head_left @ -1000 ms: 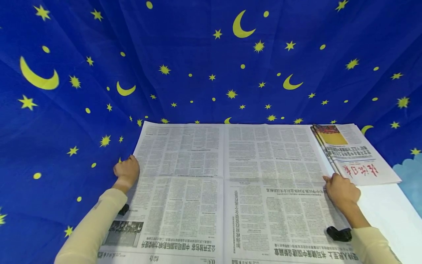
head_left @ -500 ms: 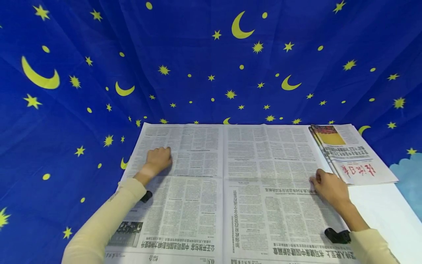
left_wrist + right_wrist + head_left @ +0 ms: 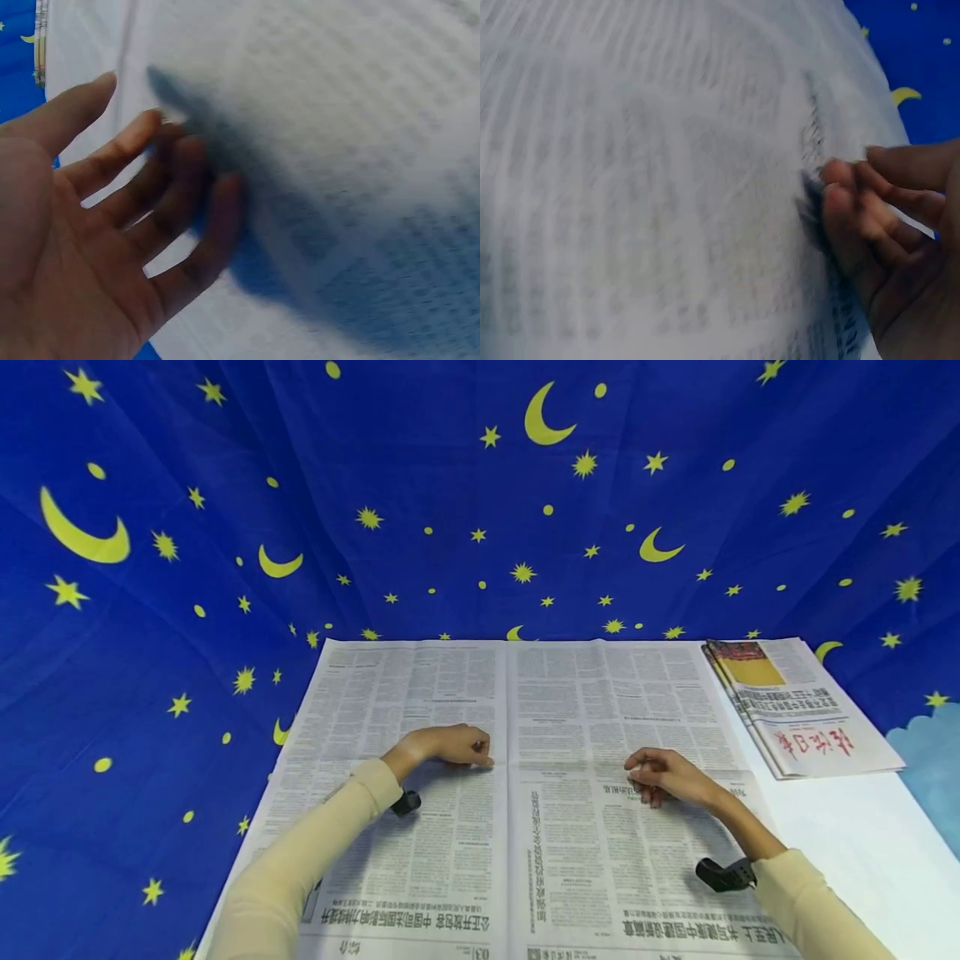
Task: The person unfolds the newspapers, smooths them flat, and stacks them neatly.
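Note:
A newspaper (image 3: 420, 693) lies spread flat, its centre fold running away from me between the two pages. Over the left page, close to the fold, is my left hand (image 3: 453, 745); its fingers (image 3: 187, 161) bend loosely with nothing between them, and a shadow falls on the print below. My right hand (image 3: 671, 777) hovers over the right page, fingers relaxed and holding nothing. In the right wrist view the thumb (image 3: 911, 166) lies near the bent fingers, above the blurred print.
Folded newspapers (image 3: 832, 727) lie stacked at the back right on the white table (image 3: 840, 827). A blue cloth (image 3: 450, 468) with yellow moons and stars hangs behind and at the left. Black wrist cameras (image 3: 723, 875) sit under both forearms.
My left hand has left the newspaper's left edge and moved right, near the centre fold. My right hand has left the right edge and moved inward. The newspaper stays in place.

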A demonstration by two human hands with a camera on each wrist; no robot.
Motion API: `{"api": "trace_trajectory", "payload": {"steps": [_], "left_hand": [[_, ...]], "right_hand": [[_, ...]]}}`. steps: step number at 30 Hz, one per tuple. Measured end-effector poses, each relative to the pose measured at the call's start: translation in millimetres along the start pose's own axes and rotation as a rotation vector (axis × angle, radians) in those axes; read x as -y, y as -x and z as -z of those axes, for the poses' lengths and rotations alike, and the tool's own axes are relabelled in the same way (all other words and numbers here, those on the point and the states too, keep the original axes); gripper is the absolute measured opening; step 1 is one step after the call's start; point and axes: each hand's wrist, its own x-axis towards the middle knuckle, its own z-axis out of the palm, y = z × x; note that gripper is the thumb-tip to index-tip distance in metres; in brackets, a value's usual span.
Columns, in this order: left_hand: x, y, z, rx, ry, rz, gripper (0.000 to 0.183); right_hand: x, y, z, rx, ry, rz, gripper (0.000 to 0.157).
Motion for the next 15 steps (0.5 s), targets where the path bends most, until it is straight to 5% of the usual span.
{"api": "trace_trajectory", "payload": {"steps": [7, 11, 15], "left_hand": [[4.8, -7.3, -6.7, -0.063, 0.087, 0.0, 0.019], [2.8, -9.9, -8.5, -0.081, 0.03, 0.011, 0.02], [-0.6, -10.6, -10.9, -0.113, -0.065, 0.109, 0.028]], "right_hand": [[-6.0, 10.2, 9.9, -0.165, 0.059, -0.105, 0.034], [-12.8, 14.4, 12.1, -0.276, 0.124, -0.2, 0.031], [-18.2, 19.4, 14.3, -0.415, 0.223, -0.275, 0.028]]}}
